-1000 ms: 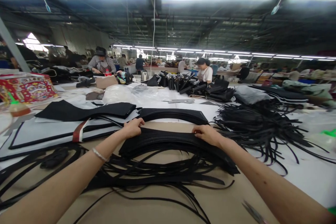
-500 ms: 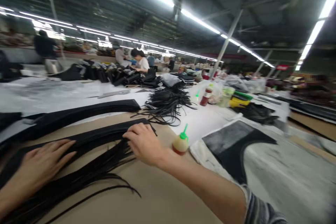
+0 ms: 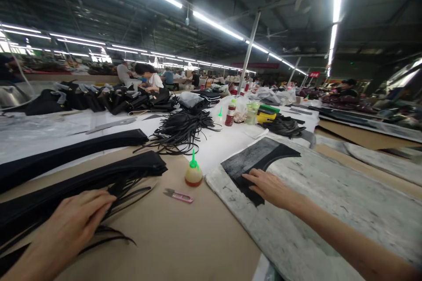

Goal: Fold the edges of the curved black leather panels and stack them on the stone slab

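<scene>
My left hand (image 3: 77, 213) is closed, thumb and fingers together at the ends of a bunch of thin black strips (image 3: 132, 193); its fingertips are partly hidden. Beyond it, a stack of long curved black pieces (image 3: 108, 173) rests on the tan board. To the right, my right hand (image 3: 268, 188) has its fingers stretched out, fingertips on the edge of a flat curved black piece (image 3: 242, 162) on a worn grey slab (image 3: 332, 197). Between the hands lie pink-handled thread snips (image 3: 179, 196) and a squat bottle (image 3: 194, 174) with a green nozzle and amber liquid.
Behind, a heap of black strips (image 3: 184, 125) lies on the white table covering. A red bottle (image 3: 230, 113), a yellow-and-green object (image 3: 266, 114) and black scraps (image 3: 285, 126) stand farther right. Black bag-like pieces (image 3: 121, 99) line the back, where people work.
My right hand has left the black strips and stack and moved right onto the black piece on the slab. The view has turned right, and the snips now show.
</scene>
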Tool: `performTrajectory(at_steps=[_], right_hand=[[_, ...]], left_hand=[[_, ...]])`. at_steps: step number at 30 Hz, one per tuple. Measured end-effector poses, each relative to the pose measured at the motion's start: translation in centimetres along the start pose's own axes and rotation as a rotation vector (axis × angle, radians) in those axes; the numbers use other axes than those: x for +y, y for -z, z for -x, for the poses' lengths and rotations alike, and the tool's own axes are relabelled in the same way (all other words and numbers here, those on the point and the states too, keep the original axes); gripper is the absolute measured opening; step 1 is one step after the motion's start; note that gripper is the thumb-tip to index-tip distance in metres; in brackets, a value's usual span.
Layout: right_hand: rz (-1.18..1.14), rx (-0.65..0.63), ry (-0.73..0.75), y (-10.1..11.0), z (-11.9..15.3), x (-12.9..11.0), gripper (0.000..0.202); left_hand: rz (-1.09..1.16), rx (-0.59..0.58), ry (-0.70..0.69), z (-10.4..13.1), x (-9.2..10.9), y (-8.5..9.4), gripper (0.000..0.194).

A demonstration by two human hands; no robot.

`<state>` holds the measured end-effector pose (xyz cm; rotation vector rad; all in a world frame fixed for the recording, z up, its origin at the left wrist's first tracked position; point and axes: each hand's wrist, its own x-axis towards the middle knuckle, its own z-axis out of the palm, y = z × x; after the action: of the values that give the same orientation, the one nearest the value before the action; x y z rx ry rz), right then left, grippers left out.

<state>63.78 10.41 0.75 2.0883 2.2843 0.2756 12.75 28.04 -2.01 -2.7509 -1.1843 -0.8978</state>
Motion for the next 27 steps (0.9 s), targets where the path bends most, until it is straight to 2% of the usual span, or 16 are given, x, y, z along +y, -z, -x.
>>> performTrajectory(at_steps=[5, 7, 10, 15, 19, 23, 27], right_hand=[[0.068, 0.002, 0.073, -1.1, -1.1, 0.7, 0.017], [0.081, 0.01, 0.114, -1.2, -1.7, 0.8, 0.015], [0.085, 0.02, 0.168, -1.5, -2.3, 1.2, 0.021], [0.047, 0.078, 0.171, -2.0, -2.0, 1.6, 0.02], [-0.032, 0.153, 0.117, -2.3, -1.3, 2.0, 0.018], [-0.161, 0.224, 0.067, -3.0, -1.0, 2.5, 0.015], [-0.341, 0.33, -0.014, -3.5, -0.9, 2.9, 0.015]], left_hand=[[0.16, -0.164, -0.143, -3.0, 12.9, -0.8, 0.029], [0.243, -0.271, -0.198, -4.0, 16.6, -1.7, 0.033], [0.305, -0.351, -0.25, -5.5, 20.4, -3.7, 0.034], [0.3, -0.356, -0.372, -8.7, 25.2, -7.3, 0.03], [0.237, -0.357, -0.456, -11.4, 28.1, -10.2, 0.029], [0.195, -0.353, -0.45, -12.7, 29.4, -12.8, 0.022], [0.164, -0.357, -0.417, -12.7, 29.4, -14.2, 0.019]])
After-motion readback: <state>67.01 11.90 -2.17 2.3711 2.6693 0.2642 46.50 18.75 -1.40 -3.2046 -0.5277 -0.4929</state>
